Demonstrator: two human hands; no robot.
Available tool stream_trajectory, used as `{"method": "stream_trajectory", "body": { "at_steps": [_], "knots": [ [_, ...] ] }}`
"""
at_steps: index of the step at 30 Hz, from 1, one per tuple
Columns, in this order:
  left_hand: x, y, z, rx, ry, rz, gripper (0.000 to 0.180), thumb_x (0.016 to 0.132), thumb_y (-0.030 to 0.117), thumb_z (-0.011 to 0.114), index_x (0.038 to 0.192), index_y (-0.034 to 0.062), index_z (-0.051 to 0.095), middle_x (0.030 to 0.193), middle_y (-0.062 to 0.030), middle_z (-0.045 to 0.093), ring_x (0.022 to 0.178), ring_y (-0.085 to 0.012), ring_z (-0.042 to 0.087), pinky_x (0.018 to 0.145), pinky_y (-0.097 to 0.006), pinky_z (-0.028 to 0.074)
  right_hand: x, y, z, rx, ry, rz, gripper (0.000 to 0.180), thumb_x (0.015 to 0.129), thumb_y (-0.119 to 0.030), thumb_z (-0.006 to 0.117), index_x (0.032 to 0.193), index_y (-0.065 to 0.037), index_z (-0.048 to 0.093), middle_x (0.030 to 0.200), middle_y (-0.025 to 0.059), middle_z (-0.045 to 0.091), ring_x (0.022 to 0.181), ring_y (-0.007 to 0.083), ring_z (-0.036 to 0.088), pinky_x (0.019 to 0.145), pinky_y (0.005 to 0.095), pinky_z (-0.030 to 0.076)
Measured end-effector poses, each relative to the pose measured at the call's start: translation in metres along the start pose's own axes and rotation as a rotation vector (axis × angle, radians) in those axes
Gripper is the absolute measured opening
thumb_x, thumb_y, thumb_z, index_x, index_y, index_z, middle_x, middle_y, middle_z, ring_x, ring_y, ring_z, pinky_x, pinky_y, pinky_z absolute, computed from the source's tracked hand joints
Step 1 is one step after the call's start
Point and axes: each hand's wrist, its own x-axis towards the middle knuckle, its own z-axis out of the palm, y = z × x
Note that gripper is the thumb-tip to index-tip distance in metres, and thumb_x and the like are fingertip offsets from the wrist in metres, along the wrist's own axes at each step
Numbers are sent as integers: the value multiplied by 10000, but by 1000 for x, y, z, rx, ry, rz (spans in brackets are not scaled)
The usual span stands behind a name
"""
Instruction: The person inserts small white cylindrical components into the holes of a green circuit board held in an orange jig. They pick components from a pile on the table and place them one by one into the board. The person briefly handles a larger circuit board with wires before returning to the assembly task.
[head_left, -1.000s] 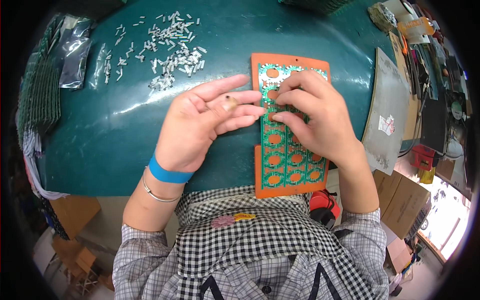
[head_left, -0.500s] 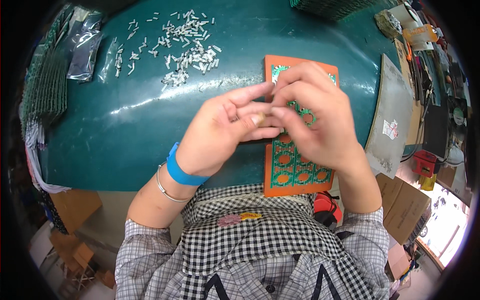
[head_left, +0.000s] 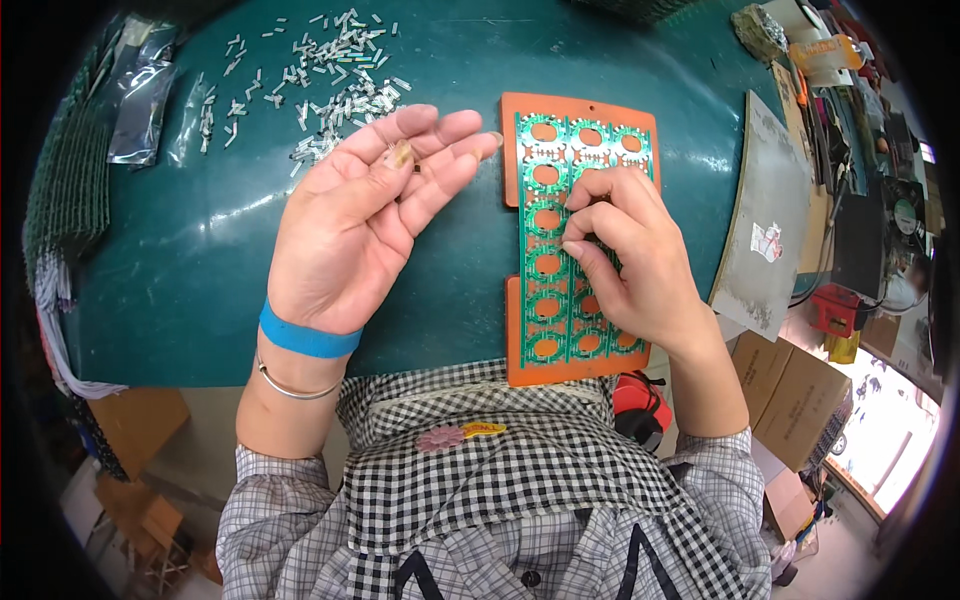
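Observation:
A green circuit board panel (head_left: 545, 285) with rows of rounded openings lies on an orange tray (head_left: 515, 345) on the table. My right hand (head_left: 635, 255) is over the middle of the panel, thumb and fingertips pinched together; anything between them is too small to make out. To the left of the tray, my left hand (head_left: 350, 215) is raised palm up. Its thumb presses against the bent fingers, with a tiny dark bit at the thumb tip that I cannot name. Beyond that hand a loose pile of small, slender whitish pieces (head_left: 350, 95) is spread on the table.
Stacked green boards (head_left: 70, 190) and a silvery bag (head_left: 142, 112) sit at the far left. On the right are a grey flat panel (head_left: 745, 230), an orange-labelled roll (head_left: 828, 53) and a red bin (head_left: 833, 308). A cardboard box (head_left: 795, 395) stands below the table's right edge.
My hands were together above the panel and have parted. The left has drawn back leftward, palm turned up; the right has come down over the panel, still pinched.

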Motion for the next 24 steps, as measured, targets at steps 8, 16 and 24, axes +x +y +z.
{"method": "stream_trajectory", "body": {
  "at_steps": [8, 16, 24],
  "knots": [
    [1, -6, 12, 72, 16, -12, 351, 967, 22, 462, 1293, -102, 426, 1422, -306, 366, 1312, -377, 428, 1085, -384, 426, 0, 0, 0, -3, 5, -12, 190, 682, 60, 666, 778, -37, 534, 929, 89, 537, 853, 288, 532, 710, 366, 452],
    [0, -8, 8, 129, -52, -52, 338, 961, 40, 503, 1275, -82, 471, 1404, -314, 388, 1270, -383, 473, 1026, -383, 483, -2, 2, 2, 18, 23, -12, 195, 678, 63, 668, 780, -37, 535, 928, 85, 535, 853, 286, 531, 721, 366, 447],
    [0, -10, 1, 223, -124, -91, 398, 1006, 137, 460, 1344, -72, 442, 1019, -120, 623, 738, -117, 586, 576, -184, 452, -2, 2, 4, -10, 43, -26, 198, 675, 44, 689, 796, -29, 551, 917, 79, 547, 844, 287, 543, 712, 368, 459]
  ]
}}
